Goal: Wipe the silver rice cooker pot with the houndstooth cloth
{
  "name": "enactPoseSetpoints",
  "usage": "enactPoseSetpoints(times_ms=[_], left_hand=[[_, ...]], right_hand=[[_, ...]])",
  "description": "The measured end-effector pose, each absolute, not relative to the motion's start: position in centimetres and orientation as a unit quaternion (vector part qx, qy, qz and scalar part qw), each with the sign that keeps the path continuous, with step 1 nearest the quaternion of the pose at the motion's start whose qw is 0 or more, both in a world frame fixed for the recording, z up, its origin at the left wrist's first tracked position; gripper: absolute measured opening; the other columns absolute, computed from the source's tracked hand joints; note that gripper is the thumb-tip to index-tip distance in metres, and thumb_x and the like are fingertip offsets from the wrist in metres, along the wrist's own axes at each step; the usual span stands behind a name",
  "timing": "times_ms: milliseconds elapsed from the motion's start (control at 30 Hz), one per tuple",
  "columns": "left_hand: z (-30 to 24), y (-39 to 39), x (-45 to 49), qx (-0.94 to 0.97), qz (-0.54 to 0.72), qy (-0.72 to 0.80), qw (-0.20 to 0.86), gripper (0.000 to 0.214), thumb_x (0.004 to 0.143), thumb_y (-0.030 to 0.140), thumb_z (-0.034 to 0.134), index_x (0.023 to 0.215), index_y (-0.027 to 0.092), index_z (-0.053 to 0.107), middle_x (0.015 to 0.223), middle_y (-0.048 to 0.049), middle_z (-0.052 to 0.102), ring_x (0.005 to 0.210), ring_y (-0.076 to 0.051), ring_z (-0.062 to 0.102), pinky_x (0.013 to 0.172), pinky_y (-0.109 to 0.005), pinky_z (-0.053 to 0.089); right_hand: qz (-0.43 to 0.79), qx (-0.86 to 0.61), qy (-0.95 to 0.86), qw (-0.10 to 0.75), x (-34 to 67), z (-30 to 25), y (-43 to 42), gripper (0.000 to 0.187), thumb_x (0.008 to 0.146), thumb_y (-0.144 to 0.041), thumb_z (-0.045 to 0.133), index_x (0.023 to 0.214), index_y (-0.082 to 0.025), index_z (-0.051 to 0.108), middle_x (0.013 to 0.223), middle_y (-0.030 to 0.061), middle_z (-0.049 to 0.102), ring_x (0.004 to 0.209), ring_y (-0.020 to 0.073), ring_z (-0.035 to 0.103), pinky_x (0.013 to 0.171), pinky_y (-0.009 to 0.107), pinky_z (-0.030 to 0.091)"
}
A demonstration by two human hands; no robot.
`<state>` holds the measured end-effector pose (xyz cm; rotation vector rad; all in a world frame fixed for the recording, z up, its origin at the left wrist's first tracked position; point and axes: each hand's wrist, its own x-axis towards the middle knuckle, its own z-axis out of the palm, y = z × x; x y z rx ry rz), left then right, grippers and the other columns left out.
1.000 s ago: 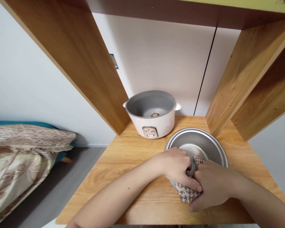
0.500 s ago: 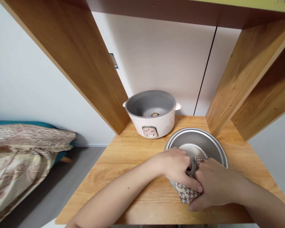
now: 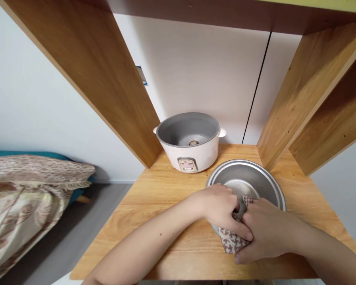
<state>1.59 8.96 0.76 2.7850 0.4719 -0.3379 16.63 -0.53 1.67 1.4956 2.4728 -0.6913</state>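
Observation:
A round metal inner pot (image 3: 262, 181) rests on the wooden tabletop, its inside facing up. My left hand (image 3: 221, 206) is closed over the near left of its rim, fingers curled inside and thumb lying on a patterned cloth. That brown-and-white houndstooth cloth (image 3: 233, 240) is folded over the pot's near rim. My right hand (image 3: 265, 229) grips it there, fingers inside the pot and thumb outside. Both hands' fingertips are partly hidden. Behind the pot stands a white rice cooker body (image 3: 206, 157), uncovered, with its heating plate visible inside.
Wooden uprights (image 3: 121, 99) flank the tabletop (image 3: 130, 221), and a shelf (image 3: 195, 16) crosses overhead. A white wall panel (image 3: 201, 71) closes off the back. At the left, a patterned cover (image 3: 38, 198) drapes over teal furniture above the grey floor (image 3: 103, 202).
My right hand and the cloth have shifted very slightly to the left along the rim. My left hand, the pot and the rice cooker body stay in place.

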Motion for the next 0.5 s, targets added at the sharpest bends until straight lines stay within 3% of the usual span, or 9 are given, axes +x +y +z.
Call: enactPoseSetpoints(times_ms=[167,500], left_hand=[[0.85,8.94,1.62,0.965,-0.134,0.169,0.149,0.074,0.067,0.092,0.046,0.071,0.025,0.077,0.059,-0.0068,0.071,0.051,-0.021,0.059,0.050,-0.032,0.036],[0.85,8.80,1.65,0.966,-0.138,0.174,0.132,0.078,0.067,0.093,0.042,0.071,0.024,0.077,0.060,-0.0082,0.071,0.053,-0.023,0.060,0.048,-0.033,0.035]], right_hand=[[-0.218,0.510,0.827,0.090,16.45,1.86,-0.57,0.049,0.071,-0.069,0.064,0.066,-0.021,0.072,0.073,0.0062,0.074,0.076,0.0273,0.066,0.064,0.036,0.040],[-0.255,0.484,0.833,0.081,16.57,1.48,-0.35,0.042,0.076,-0.063,0.061,0.074,-0.022,0.074,0.080,0.0053,0.075,0.085,0.0271,0.067,0.080,0.037,0.044]])
